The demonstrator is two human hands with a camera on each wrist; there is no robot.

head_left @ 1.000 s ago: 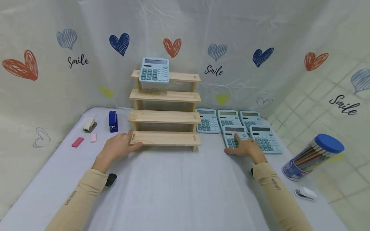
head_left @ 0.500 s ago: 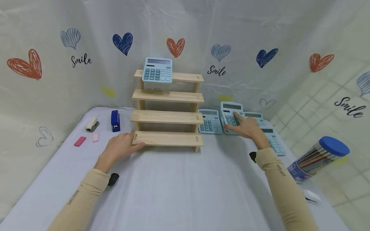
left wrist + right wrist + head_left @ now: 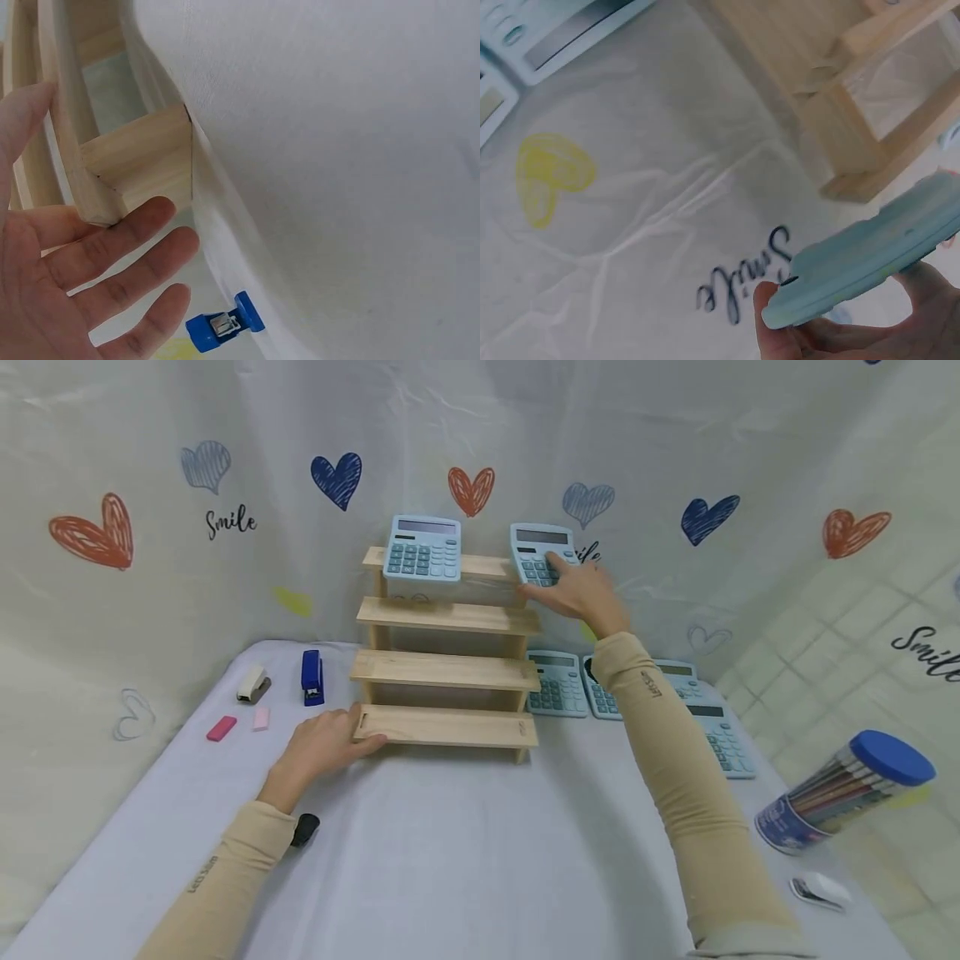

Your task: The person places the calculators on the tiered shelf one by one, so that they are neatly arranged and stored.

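Observation:
My right hand (image 3: 585, 593) grips a light blue calculator (image 3: 536, 545), raised at the right end of the wooden tiered shelf's (image 3: 446, 670) top step and overlapping it in the head view. From the right wrist view, this calculator (image 3: 870, 247) shows edge-on between thumb and fingers, close to the top step's wooden end (image 3: 847, 142). A second calculator (image 3: 423, 552) leans on the left part of the top step. Low at the left, my left hand (image 3: 318, 747) holds the end of the bottom step, thumb along the front and fingers (image 3: 120, 232) at its side.
Right of the shelf, several more calculators (image 3: 557, 685) lie on the white table, partly behind my right sleeve. A pencil jar (image 3: 840, 793) and white stapler (image 3: 821, 892) stand far right. At left are a blue stapler (image 3: 312, 678), a white stapler (image 3: 253, 685) and two erasers (image 3: 221, 728).
My right hand has lifted one calculator from the group on the table, up and left to the top step. The left hand keeps its place on the shelf; the head view has shifted slightly.

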